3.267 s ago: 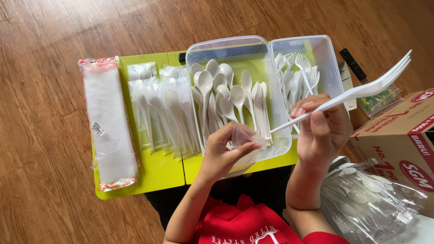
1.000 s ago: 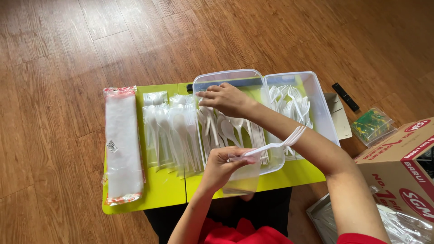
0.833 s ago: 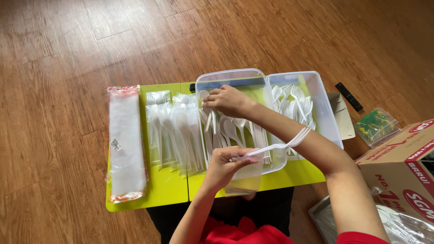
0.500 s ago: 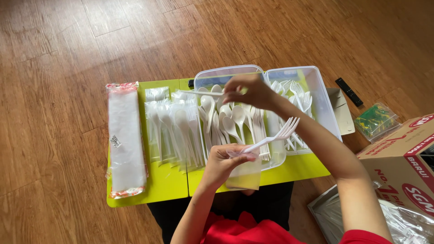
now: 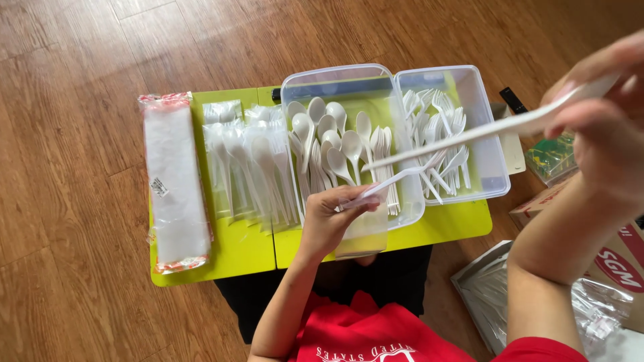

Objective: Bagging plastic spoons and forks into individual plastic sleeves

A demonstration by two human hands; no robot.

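presently catalogued, head view, looking down over a lime-green folding table (image 5: 228, 258) on wooden plank floor (image 5: 74, 221):

- left hand (image 5: 330, 218): closed, thumb and fingers pinched on handle of white plastic fork (image 5: 402, 175) and on mouth of a clear sleeve bag (image 5: 362, 234) hanging at table's near edge; fork lying level, tines toward the right, above the seam between the two tubs
- right hand (image 5: 600, 127): raised close to camera at right edge, blurred; fingers closed on one end of long white plastic knife (image 5: 463, 134); knife slanting down-left, tip over the spoon tub, just above the fork, apart from it so far as can be told
- clear plastic tub, centre (image 5: 335, 75): holding loose white plastic spoons (image 5: 329, 144), bowls mostly toward far side
- clear plastic tub, right (image 5: 486, 144): touching the first, holding loose white plastic forks (image 5: 439, 117)
- row of bagged cutlery sets (image 5: 251, 167): overlapping, left of spoon tub, just beside it
- long wrapped pack of white goods (image 5: 174, 181): red-edged ends, at table's left end
- dark remote-like bar (image 5: 513, 100): beyond right tub, partly hidden
- small green packet (image 5: 553, 157): right of table, behind right hand
- cardboard box (image 5: 614, 248): on floor at right, with crinkled clear plastic bag (image 5: 590, 312) in front
- red shirt (image 5: 362, 335): bottom of view
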